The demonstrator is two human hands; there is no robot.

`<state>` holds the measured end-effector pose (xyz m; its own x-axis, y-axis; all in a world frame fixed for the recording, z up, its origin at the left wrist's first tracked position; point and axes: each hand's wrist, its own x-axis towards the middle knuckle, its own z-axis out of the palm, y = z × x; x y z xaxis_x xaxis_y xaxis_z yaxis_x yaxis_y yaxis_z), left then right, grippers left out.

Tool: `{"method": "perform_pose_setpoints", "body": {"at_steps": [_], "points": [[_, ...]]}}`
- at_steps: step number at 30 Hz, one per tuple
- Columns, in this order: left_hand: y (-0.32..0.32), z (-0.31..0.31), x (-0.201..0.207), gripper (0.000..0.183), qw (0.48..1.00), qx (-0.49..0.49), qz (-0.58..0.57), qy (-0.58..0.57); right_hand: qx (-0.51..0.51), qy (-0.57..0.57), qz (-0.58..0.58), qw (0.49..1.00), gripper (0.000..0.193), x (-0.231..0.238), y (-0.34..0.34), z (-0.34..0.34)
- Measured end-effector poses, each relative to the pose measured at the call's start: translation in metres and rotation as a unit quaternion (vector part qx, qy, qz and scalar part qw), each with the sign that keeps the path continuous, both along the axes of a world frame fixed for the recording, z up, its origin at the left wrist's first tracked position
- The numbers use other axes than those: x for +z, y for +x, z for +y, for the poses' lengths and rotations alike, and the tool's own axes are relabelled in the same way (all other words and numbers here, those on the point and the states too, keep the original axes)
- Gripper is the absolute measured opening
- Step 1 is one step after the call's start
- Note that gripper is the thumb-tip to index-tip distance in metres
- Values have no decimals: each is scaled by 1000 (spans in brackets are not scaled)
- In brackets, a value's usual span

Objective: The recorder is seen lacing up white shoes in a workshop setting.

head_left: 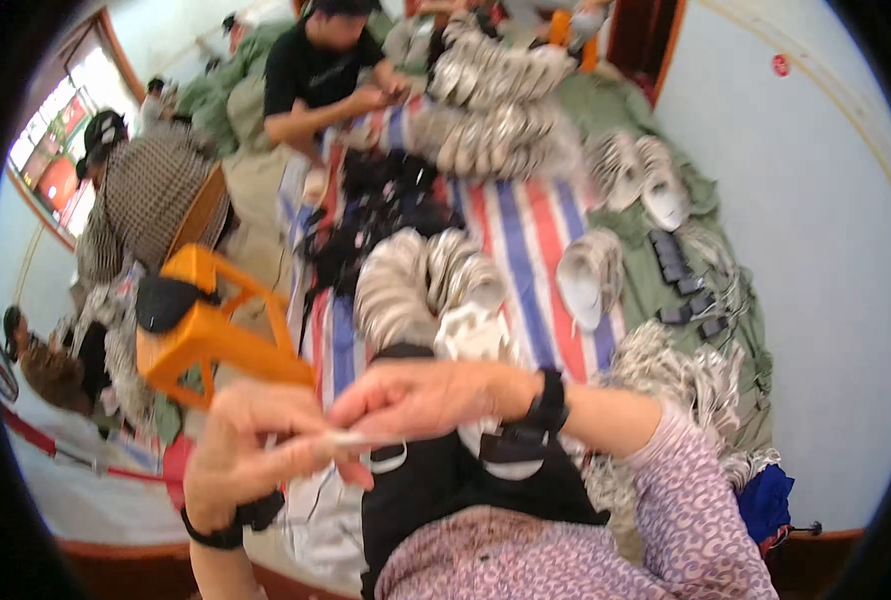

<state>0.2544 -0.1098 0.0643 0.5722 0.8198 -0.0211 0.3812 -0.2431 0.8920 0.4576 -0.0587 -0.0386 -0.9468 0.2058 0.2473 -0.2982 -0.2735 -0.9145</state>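
Observation:
Above my lap, my left hand [256, 450] and my right hand [421, 398] meet, fingers pinched together. Between them runs a thin white band [371, 438], and a narrow white loop [390, 460] hangs just below. Motion blur hides exactly how the fingertips grip it. Black straps circle both wrists. Just beyond my right hand lies a white moulded piece [474, 335]. Behind it, nested stacks of pale, shell-like moulded pieces [398, 290] curve across the striped sheet.
A red, white and blue striped sheet [526, 235] covers the floor ahead. An orange stool [191, 345] stands left, near a black heap [386, 205]. Bundled white cords [666, 375] and black blocks [671, 258] lie right. A person [316, 85] sits at the far side; others sit left.

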Motion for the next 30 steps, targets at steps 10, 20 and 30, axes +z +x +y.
{"method": "perform_pose_setpoints", "body": {"at_steps": [10, 20, 30], "points": [[-26, 4, -45, 8, 995, -85, 5, -48, -109, 38, -122, 986, 20, 3, 29, 16], [-81, -26, -152, 23, 977, 94, 185, -53, -326, 244, -359, 840, 27, -32, 165, 41], [-104, -66, -210, 27, 960, 142, 159, -181, -443, 177, -452, 753, 18, -34, 227, 13]]}}
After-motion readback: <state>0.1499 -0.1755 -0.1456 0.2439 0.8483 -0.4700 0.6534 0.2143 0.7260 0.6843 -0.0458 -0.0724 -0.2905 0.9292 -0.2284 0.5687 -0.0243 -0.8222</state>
